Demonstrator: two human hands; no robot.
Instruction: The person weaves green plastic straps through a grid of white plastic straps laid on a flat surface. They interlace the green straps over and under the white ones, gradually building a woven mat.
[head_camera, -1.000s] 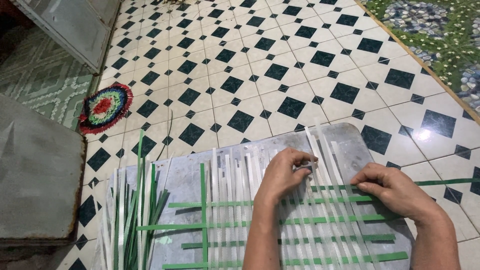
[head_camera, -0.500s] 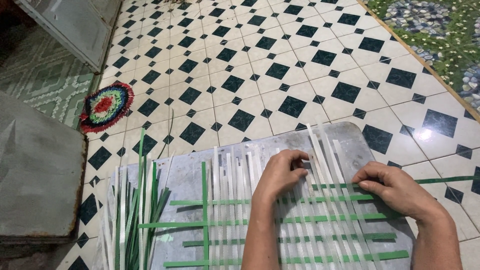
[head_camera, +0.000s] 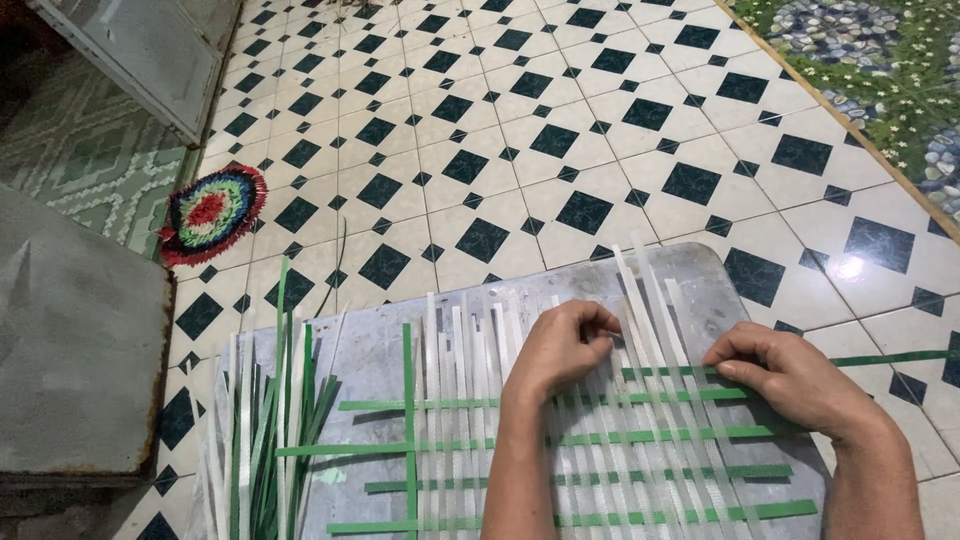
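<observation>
Nearest the camera lies the woven mat (head_camera: 600, 460) of white upright strips crossed by green strips, spread on a grey metal sheet (head_camera: 380, 350). Since a second ago, the left hand (head_camera: 560, 345) has curled tighter: its fingers are now bent closed, pinching white strips at the top of the weave, where earlier they lay flatter. The right hand (head_camera: 790, 375), at three o'clock from the left, has barely shifted; its fingertips press together on the topmost green strip (head_camera: 880, 358), which trails off toward three o'clock. That top row looks only partly threaded. At nine o'clock a loose bundle of spare strips (head_camera: 270, 430) fans over the sheet's edge. Farther out, a white floor with black diamonds (head_camera: 520, 130) stretches away, a round multicoloured mat (head_camera: 210, 212) at ten o'clock, pebbled paving (head_camera: 880, 60) at one o'clock.
</observation>
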